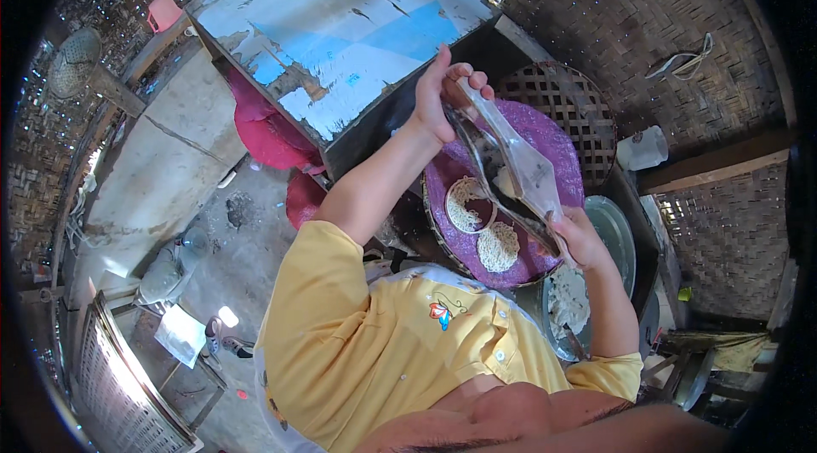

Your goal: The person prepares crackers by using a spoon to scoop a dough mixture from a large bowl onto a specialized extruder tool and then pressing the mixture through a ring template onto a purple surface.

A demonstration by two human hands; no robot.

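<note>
Mug [164,12] of pink plastic stood by a wooden beam at far left, probably to be out of the way. Next came the table [345,14], its blue-and-white top peeling. Just past its corner, my left hand [438,102] was wrapped around the upper end of the press, thumb up, fingers curled over the wood. Below lay two noodle rounds, one inside a ring [469,204], which seemed to give it its edge, and a looser one [498,247] just beside it. My press [526,162] slanted above them, its two long arms apart in the middle; a pale lump showed between, though I couldn't tell whether it sat inside. Under everything spread a purple sheet [557,136], likely there so nothing stuck. My right hand [580,238] clasped the lower end; gripping both ends presumably kept the arms in line. Dough [568,300] lay in the metal basin [624,227] beneath my right forearm, handy for reaching. A white cup [644,149] rested at far right, by the wall.
</note>
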